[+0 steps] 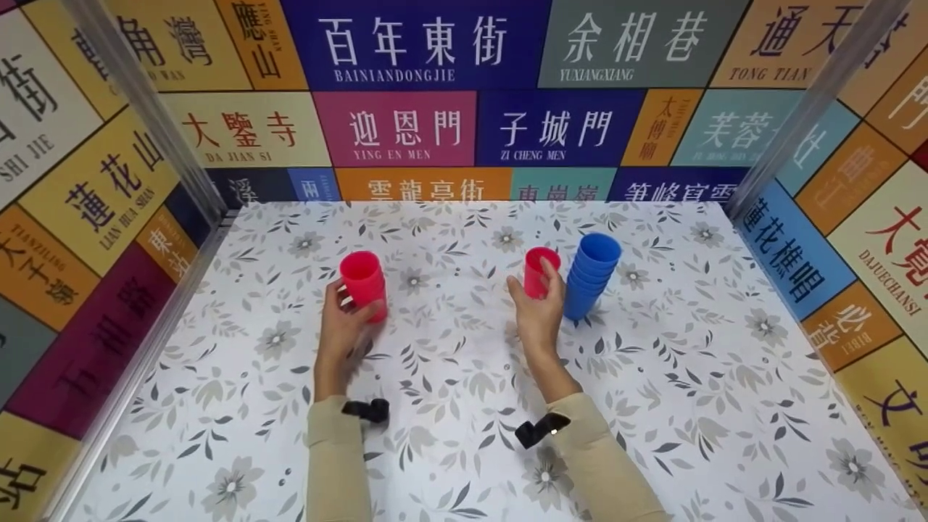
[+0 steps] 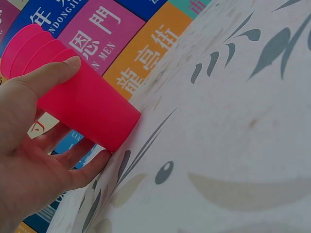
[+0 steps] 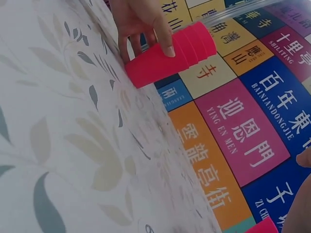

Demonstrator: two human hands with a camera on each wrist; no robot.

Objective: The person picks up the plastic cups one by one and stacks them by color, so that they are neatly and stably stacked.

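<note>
My left hand (image 1: 346, 322) grips a stack of several nested red cups (image 1: 362, 270), standing mouth up on the table at the left. In the left wrist view the thumb lies across the side of the stack (image 2: 87, 104), with the other fingers behind and under it. My right hand (image 1: 540, 308) is at another red cup (image 1: 535, 273), its thumb spread away from the cup's left side and a finger overlapping the front. Only a red edge of that cup (image 3: 265, 226) shows in the right wrist view. Just right of this hand stands a tall stack of blue cups (image 1: 589, 279).
A white table (image 1: 449, 406) with a grey leaf and flower print lies under the cups. Panels of coloured street-name signs (image 1: 417, 43) rise at the back and both sides, with clear corner strips (image 1: 156, 109) between them. Black wrist cameras (image 1: 542, 430) sit at both cuffs.
</note>
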